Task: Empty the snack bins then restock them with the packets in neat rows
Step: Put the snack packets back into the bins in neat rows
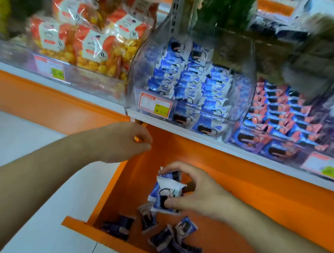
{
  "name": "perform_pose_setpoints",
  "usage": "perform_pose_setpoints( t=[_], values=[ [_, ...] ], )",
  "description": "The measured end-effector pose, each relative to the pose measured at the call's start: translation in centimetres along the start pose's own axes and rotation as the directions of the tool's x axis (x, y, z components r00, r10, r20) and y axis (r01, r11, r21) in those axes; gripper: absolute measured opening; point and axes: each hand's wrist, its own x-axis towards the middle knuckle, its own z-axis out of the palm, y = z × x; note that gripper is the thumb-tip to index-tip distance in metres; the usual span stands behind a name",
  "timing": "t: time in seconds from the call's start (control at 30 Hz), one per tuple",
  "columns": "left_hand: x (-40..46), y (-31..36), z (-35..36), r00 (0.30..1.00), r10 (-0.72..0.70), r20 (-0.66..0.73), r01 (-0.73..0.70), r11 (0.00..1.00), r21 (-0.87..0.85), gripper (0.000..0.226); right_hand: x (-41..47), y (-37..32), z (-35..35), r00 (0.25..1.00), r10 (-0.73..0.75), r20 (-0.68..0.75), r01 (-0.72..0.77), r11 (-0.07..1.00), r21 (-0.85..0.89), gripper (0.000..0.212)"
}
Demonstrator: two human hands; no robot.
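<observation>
Blue-and-white snack packets, part binned and part loose in an orange drawer

The clear bin on the shelf holds blue packets in rough rows; beside it lie pink-and-blue packets in rows. A small bunch of packets sits raised above the open drawer, and loose packets lie scattered and tilted on its floor.

Retail shop, snack aisle. Orange-and-white display shelf carries clear plastic bins of wrapped snack packets; price labels along its front edge.
</observation>
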Motion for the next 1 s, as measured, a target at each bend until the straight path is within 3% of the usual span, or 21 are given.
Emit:
perform_pose_setpoints(
  t=[0.13, 0.2, 0.3, 0.37, 0.43, 0.6, 0.63, 0.7, 0.77, 0.9, 1.0],
  values=[
    [-2.1, 4.4, -2.1, 0.992, 0.126, 0.016, -0.113, 0.932, -0.344, 0.026, -4.2, -6.1, -3.9, 0.977, -0.150, -0.153, 0.154, 0.988, 0.013, 0.059],
    [-3.2, 6.5, -2.4, 0.990, 0.135, -0.026, -0.125, 0.806, -0.578, 0.025, -5.6, -8.4, -5.4, 0.955, -0.212, -0.207, 0.222, 0.975, 0.025, 0.058],
    [-4.3, 8.7, -2.4, 0.990, 0.117, -0.081, -0.136, 0.600, -0.789, 0.038, -6.7, -11.3, -7.1, 0.917, -0.256, -0.307, 0.283, 0.958, 0.046, 0.055],
    [-4.8, 10.0, -2.9, 0.987, 0.089, -0.131, -0.157, 0.475, -0.866, 0.033, -7.2, -12.8, -7.9, 0.904, -0.246, -0.351, 0.291, 0.953, 0.082, 0.050],
    [-4.8, 11.1, -3.4, 0.979, 0.060, -0.194, -0.201, 0.424, -0.883, 0.020, -7.1, -14.0, -8.4, 0.885, -0.244, -0.397, 0.296, 0.952, 0.075, 0.046],
    [-4.0, 12.8, -3.8, 0.974, -0.007, -0.226, -0.219, 0.224, -0.950, 0.018, -6.2, -15.4, -10.0, 0.847, -0.267, -0.459, 0.305, 0.952, 0.009, 0.038],
    [-3.7, 12.8, -3.9, 0.973, -0.011, -0.230, -0.222, 0.220, -0.950, 0.018, -5.9, -15.6, -10.2, 0.850, -0.262, -0.457, 0.295, 0.955, 0.001, 0.043],
    [-2.7, 12.7, -4.4, 0.954, -0.038, -0.298, -0.266, 0.356, -0.896, 0.015, -5.2, -15.8, -10.6, 0.854, -0.256, -0.453, 0.278, 0.960, -0.019, 0.049],
    [-1.6, 12.1, -5.1, 0.908, -0.071, -0.413, -0.316, 0.531, -0.786, 0.012, -4.4, -16.0, -10.9, 0.843, -0.278, -0.460, 0.288, 0.956, -0.049, 0.038],
    [0.9, 10.2, -5.6, 0.856, -0.099, -0.507, -0.319, 0.671, -0.670, 0.015, -2.1, -16.2, -11.9, 0.811, -0.246, -0.531, 0.248, 0.966, -0.068, 0.017],
    [2.9, 8.8, -5.6, 0.807, -0.123, -0.578, -0.266, 0.797, -0.541, 0.019, 0.0, -15.7, -12.5, 0.794, -0.168, -0.584, 0.145, 0.986, -0.087, 0.018]
  ],
)
